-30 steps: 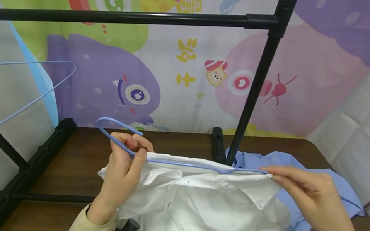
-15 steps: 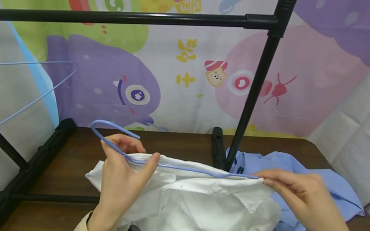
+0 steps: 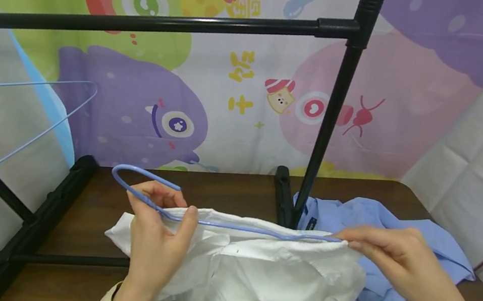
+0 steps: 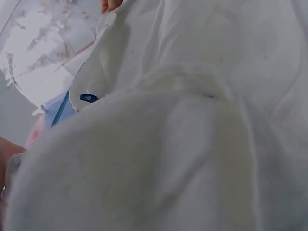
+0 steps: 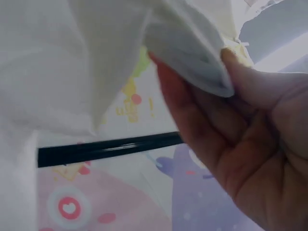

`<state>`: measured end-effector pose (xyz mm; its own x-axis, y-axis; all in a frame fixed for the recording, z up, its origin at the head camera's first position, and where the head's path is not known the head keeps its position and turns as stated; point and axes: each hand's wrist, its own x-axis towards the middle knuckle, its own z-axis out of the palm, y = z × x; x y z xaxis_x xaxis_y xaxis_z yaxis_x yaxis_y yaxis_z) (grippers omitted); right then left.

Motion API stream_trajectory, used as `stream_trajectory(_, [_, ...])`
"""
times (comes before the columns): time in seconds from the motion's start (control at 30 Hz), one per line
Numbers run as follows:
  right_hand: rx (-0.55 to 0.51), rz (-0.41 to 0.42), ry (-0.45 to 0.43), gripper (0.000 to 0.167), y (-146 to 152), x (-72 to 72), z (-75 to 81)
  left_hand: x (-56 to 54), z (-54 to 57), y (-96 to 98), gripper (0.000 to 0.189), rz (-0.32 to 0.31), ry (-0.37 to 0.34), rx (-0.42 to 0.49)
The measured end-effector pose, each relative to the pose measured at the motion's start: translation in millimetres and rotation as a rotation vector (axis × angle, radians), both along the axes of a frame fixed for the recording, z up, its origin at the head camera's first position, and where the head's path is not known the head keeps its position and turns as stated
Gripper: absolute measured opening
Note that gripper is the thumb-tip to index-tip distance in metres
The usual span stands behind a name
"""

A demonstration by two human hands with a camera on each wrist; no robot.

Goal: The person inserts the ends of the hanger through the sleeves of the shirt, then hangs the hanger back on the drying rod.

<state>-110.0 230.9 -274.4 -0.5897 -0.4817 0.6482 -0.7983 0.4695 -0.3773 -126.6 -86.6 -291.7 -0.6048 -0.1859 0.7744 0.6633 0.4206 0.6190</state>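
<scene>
- Hands work a white shirt (image 3: 270,281) onto a blue wire hanger (image 3: 214,220) above a dark wooden table (image 3: 237,185), seen from the head camera.
- Left hand (image 3: 156,241) grips the hanger near the base of its hook, thumb and fingers curled round the wire together with the shirt's edge; the hook curves up and away just beyond the knuckles.
- Right hand (image 3: 395,267) pinches the shirt's far shoulder and the hanger's end between thumb and fingertips (image 5: 228,60); the right wrist view shows white cloth folded over those fingertips.
- Hanger wire runs level between the two hands, the shirt draped from it and bunched below the wrists.
- Left wrist view is filled with white cloth (image 4: 183,134), one dark button (image 4: 89,98) showing.
- Blue shirt (image 3: 396,227) lies crumpled on the table just beyond and under the right hand.
- Black clothes rack (image 3: 333,112) stands beyond both hands, its rail crossing overhead; a second wire hanger (image 3: 43,124) hangs well off to the left of the left hand.
- Cartoon-print backdrop (image 3: 241,79) covers the wall behind the rack.
</scene>
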Motion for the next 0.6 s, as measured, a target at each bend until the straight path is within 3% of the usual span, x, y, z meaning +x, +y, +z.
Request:
stream_trajectory(0.13, [-0.261,0.182,-0.056,0.028,-9.1,-2.9,-3.5,-0.6,3.4,-4.5,0.042,-0.027,-0.041,0.056])
stream_trajectory(0.27, [-0.484,0.322,-0.046,0.017,-22.1,-3.7,-6.2,-2.2,5.2,-10.8,0.039,-0.044,-0.098,0.091])
stream_trajectory(0.37, [-0.511,0.425,-0.014,0.012,-28.0,-1.7,-3.5,-3.4,6.5,-15.1,0.038,-0.085,-0.122,0.078])
stream_trajectory(0.47, [-0.463,0.521,0.074,0.006,-34.0,-0.6,0.2,-4.9,8.1,-19.2,0.037,-0.128,-0.162,0.067])
stream_trajectory(0.6, [-0.399,0.582,0.211,0.006,-42.0,-1.3,1.0,-6.9,9.9,-24.0,0.036,-0.149,-0.237,0.076])
